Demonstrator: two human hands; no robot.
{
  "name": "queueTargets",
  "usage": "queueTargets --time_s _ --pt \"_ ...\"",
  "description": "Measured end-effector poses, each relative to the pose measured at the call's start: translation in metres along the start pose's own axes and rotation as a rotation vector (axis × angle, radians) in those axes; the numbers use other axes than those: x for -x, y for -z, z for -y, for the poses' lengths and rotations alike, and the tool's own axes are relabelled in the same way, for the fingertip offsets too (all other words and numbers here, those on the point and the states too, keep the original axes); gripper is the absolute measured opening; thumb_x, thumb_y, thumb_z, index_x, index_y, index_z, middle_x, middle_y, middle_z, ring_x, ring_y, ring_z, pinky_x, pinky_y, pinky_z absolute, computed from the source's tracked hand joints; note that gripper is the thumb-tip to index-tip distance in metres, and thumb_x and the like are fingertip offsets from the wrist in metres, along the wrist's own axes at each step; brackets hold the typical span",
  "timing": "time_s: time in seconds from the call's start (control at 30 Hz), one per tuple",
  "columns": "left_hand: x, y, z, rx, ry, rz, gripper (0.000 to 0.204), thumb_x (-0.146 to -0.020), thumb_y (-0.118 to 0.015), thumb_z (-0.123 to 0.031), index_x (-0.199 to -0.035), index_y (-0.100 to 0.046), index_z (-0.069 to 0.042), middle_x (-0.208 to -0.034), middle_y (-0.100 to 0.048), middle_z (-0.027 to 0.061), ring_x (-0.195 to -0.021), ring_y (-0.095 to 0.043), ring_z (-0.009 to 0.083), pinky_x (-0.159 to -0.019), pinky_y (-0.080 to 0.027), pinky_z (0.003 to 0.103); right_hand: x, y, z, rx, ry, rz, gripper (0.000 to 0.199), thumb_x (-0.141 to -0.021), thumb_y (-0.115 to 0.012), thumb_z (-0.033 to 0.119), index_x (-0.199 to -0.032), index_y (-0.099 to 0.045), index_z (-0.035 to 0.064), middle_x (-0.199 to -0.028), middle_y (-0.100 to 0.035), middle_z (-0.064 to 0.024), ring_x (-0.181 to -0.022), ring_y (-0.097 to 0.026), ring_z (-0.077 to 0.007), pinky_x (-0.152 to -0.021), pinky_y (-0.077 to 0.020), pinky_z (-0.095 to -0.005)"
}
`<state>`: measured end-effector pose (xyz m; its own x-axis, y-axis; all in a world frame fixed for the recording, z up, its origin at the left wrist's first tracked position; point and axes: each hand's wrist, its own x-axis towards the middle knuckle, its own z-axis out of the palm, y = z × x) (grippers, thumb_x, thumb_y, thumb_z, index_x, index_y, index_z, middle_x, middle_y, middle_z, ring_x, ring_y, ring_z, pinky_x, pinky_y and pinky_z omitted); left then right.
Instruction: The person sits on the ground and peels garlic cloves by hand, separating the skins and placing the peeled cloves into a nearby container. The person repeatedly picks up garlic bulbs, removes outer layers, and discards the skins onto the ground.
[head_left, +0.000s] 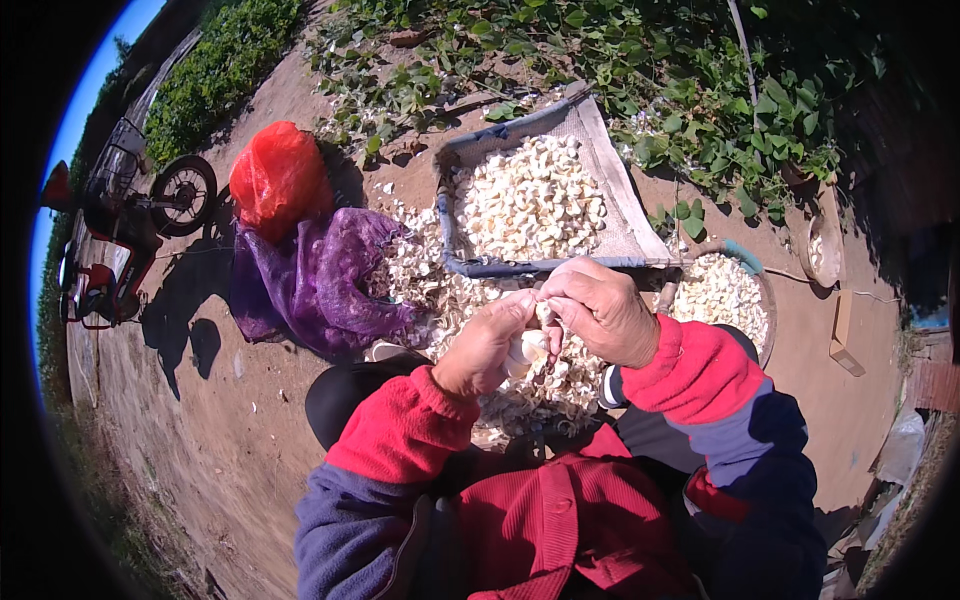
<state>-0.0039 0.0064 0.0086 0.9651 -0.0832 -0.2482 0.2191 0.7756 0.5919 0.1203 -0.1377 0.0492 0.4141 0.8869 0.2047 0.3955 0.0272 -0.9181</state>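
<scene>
My left hand [482,348] is closed around a whitish garlic bulb [528,350], whose lower part shows below the fingers. Thumb and fingers of my right hand [608,308] pinch a small pale garlic clove [545,313] at the tips of the left fingers. Both hands meet above a heap of papery garlic skins [550,393] on the ground between my legs. Just beyond them lies a blue-rimmed tray [446,215] filled with pale garlic cloves [535,200]. To its right a round basket [769,318] holds more cloves [718,298].
On the left sit a purple mesh sack [335,275] and a red mesh bag [280,180]. A red and black motorbike [115,240] stands farther left. Leafy green vines [640,60] spread at the back. A cardboard piece [842,333] lies at the right.
</scene>
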Motion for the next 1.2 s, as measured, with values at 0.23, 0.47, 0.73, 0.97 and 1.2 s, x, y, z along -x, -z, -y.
queueTargets --time_s 0.23,0.47,0.73,0.97,1.2 --pt "0.006 -0.007 -0.008 -0.448 0.037 -0.076 0.021 -0.101 -0.05 -0.023 -0.11 -0.052 -0.004 -0.081 -0.059 0.0023 -0.066 -0.055 0.0097 -0.056 -0.043 0.024 -0.006 -0.004 -0.015 0.206 0.119 -0.092 0.01 -0.082 -0.058 -0.004 -0.09 -0.062 0.0002 -0.084 -0.059 -0.0119 -0.073 -0.061 -0.0243 -0.066 -0.0491 -0.0325" --pt "-0.002 -0.006 0.004 -1.191 -0.225 -0.135 0.028 -0.101 -0.046 -0.028 -0.113 -0.046 -0.002 -0.077 -0.06 0.0097 -0.066 -0.06 0.0173 -0.061 -0.047 0.032 -0.002 -0.004 -0.02 0.061 -0.01 -0.067 0.01 -0.079 -0.055 -0.006 -0.086 -0.058 -0.0008 -0.083 -0.058 -0.0119 -0.072 -0.061 -0.0227 -0.066 -0.0497 -0.0322" --pt "0.0 -0.007 -0.002 -1.069 -0.139 -0.06 0.036 -0.102 -0.041 -0.032 -0.116 -0.048 0.001 -0.082 -0.063 0.009 -0.067 -0.061 0.0156 -0.063 -0.048 0.03 0.0 0.002 -0.014 -0.517 -0.34 0.036 0.001 -0.084 -0.057 -0.002 -0.083 -0.057 -0.0007 -0.086 -0.058 -0.0068 -0.076 -0.064 -0.0143 -0.067 -0.0511 -0.0276" --pt "0.001 -0.009 -0.003 -1.035 -0.168 -0.015 0.03 -0.101 -0.042 -0.026 -0.118 -0.048 -0.002 -0.071 -0.059 0.0062 -0.063 -0.059 0.0145 -0.061 -0.048 0.031 -0.001 -0.002 -0.016 -0.39 -0.226 0.024 0.004 -0.083 -0.058 -0.001 -0.079 -0.057 -0.0008 -0.077 -0.061 -0.007 -0.074 -0.066 -0.015 -0.065 -0.0508 -0.0285" --pt "0.005 -0.009 -0.008 -0.799 0.01 0.029 0.045 -0.1 -0.043 -0.04 -0.122 -0.05 -0.001 -0.084 -0.062 0.0026 -0.067 -0.056 0.0069 -0.061 -0.044 0.022 -0.002 0.002 -0.013 -0.152 -0.13 0.038 0.005 -0.079 -0.061 0.001 -0.077 -0.056 0.0003 -0.072 -0.061 -0.0098 -0.068 -0.065 -0.0168 -0.061 -0.0503 -0.0304"
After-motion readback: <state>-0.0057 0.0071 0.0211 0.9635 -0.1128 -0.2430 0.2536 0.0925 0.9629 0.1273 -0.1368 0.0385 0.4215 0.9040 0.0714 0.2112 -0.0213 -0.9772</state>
